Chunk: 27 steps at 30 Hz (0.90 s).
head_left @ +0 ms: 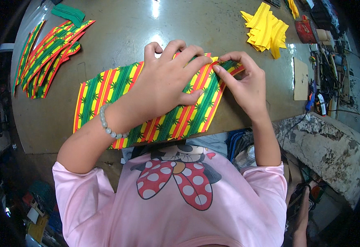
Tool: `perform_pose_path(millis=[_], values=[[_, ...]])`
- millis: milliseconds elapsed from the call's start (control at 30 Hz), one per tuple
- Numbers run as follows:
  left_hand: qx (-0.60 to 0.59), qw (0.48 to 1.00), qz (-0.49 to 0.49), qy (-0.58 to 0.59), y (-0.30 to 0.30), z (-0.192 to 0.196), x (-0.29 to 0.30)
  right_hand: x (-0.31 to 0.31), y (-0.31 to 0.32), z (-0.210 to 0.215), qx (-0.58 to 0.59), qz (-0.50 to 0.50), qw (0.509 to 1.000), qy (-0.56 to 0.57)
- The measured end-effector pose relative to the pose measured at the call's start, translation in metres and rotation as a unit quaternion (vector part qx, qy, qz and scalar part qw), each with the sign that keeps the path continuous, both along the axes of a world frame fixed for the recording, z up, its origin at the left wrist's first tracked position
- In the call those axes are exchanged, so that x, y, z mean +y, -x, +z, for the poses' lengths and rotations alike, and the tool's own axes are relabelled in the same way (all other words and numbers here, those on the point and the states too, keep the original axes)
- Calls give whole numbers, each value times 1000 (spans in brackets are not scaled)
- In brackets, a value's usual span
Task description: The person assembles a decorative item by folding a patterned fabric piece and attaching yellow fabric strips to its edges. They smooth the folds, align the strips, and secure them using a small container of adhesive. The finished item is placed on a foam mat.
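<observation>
A wide piece of striped fabric (95,99), red, yellow and green with dark leaf shapes, lies along the near side of the table. My left hand (163,84) rests across its middle with the palm down. Its fingers are apart and bent over the fabric's far edge, the thumb lying flat on the stripes. At the far right corner, my right hand (246,80) pinches the fabric's edge between thumb and index finger. A narrow striped end (234,66) shows beneath the right fingers; whether it is a separate strip, I cannot tell.
Curved striped pieces (50,57) are heaped at the far left, with a green piece (69,14) above them. Yellow pieces (266,31) lie at the far right. Near the right edge are a red round container (306,31) and a tan card (300,78). The table (118,29) has a curved-looking rim.
</observation>
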State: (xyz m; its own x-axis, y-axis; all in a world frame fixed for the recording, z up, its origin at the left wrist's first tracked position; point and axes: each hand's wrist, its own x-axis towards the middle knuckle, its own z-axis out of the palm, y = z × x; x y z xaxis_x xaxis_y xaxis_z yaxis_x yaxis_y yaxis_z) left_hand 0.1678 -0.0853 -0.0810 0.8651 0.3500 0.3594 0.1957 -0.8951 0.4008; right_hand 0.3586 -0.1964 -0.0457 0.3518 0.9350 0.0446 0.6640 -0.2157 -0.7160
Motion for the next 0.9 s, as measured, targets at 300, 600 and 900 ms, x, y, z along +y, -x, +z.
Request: perform_pose_path(millis=[300, 600, 900], values=[[19, 1000, 1, 4, 1, 1, -2, 5, 2, 5, -36, 9, 999, 25], [32, 999, -8, 8, 2, 5, -3, 5, -7, -8, -241, 64, 964, -89], [26, 1000, -13, 4, 2, 3, -2, -14, -1, -11, -474, 102, 874, -48]])
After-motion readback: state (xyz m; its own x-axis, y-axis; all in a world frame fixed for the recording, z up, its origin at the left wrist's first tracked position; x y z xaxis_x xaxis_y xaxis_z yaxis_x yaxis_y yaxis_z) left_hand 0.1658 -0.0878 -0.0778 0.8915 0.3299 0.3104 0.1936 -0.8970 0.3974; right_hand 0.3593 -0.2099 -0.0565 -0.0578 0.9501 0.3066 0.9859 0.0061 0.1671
